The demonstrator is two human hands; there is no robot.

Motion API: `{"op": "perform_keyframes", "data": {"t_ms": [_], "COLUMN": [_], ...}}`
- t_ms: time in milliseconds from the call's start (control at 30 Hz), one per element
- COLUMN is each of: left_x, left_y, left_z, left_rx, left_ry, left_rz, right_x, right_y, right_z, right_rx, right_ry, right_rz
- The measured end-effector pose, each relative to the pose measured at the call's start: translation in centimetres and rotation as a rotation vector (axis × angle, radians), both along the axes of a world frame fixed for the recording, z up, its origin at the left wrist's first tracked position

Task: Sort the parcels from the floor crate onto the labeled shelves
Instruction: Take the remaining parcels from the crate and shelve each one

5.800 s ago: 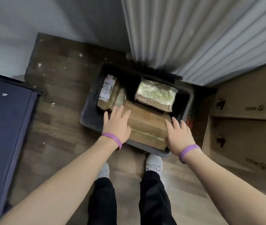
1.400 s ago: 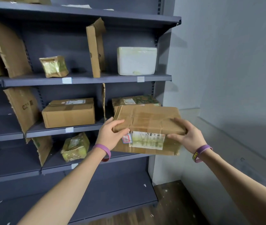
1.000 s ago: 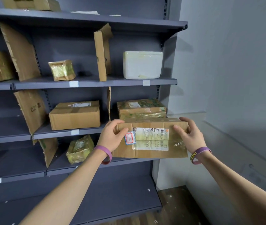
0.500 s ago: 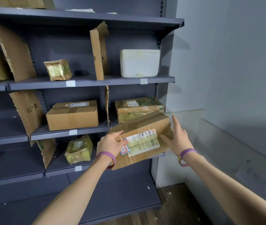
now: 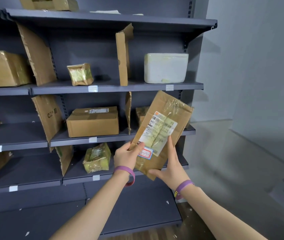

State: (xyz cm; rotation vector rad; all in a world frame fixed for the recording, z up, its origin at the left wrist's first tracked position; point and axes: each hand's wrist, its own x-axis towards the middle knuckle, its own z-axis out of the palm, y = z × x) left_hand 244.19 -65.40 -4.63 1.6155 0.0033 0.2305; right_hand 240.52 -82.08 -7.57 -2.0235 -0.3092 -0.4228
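I hold a flat brown cardboard parcel (image 5: 169, 115) tilted almost on end in front of the grey shelving (image 5: 103, 88), its white shipping label facing me. My left hand (image 5: 126, 155) grips its lower left edge, thumb on the label. Fingers of my right hand (image 5: 169, 168) cup the bottom right corner. Behind the parcel, on the middle shelf's right bay, a taped parcel (image 5: 141, 113) is partly hidden. The floor crate is out of view.
Cardboard dividers (image 5: 123, 56) split the shelves into bays with small white labels (image 5: 92, 88) on the edges. A white foam box (image 5: 166, 67), a brown box (image 5: 92, 122), a gold packet (image 5: 80, 73) and a taped packet (image 5: 97, 158) occupy bays. A grey wall (image 5: 250, 84) stands to the right.
Earlier I lifted the parcel from the floor crate and faced the shelves. In the last second I have turned it from lying level to standing nearly upright, right hand sliding under its lower corner.
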Motion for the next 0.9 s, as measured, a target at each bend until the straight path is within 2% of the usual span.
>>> {"op": "perform_keyframes", "data": {"t_ms": [133,267,433,600,733,900], "left_x": [-0.6,-2.0,-4.6,-7.4,-10.1,-13.2], "left_y": [1.1,0.9,0.8,0.6,1.0,4.3], "left_z": [-0.9,-1.7,-1.4,-0.7,-1.3,-3.2], "left_rx": [-0.158,-0.224,-0.283,-0.371,-0.253,0.216], "left_ry": [0.067,0.12,0.102,0.093,0.107,0.08], "left_rz": [-0.006,-0.002,-0.021,0.091,0.185,0.327], "right_x": [-0.3,-0.7,-0.8,-1.2,-1.9,-3.5], "right_y": [1.5,1.8,0.5,1.1,2.3,4.8], "right_z": [-1.7,-2.4,-1.3,-2.0,-3.3,-5.5], "right_rx": [-0.026,-0.059,-0.166,-0.178,-0.219,-0.235], "right_ry": [-0.002,0.035,-0.024,-0.065,-0.123,-0.074], "right_rz": [0.036,0.065,0.156,0.22,0.166,0.276]}}
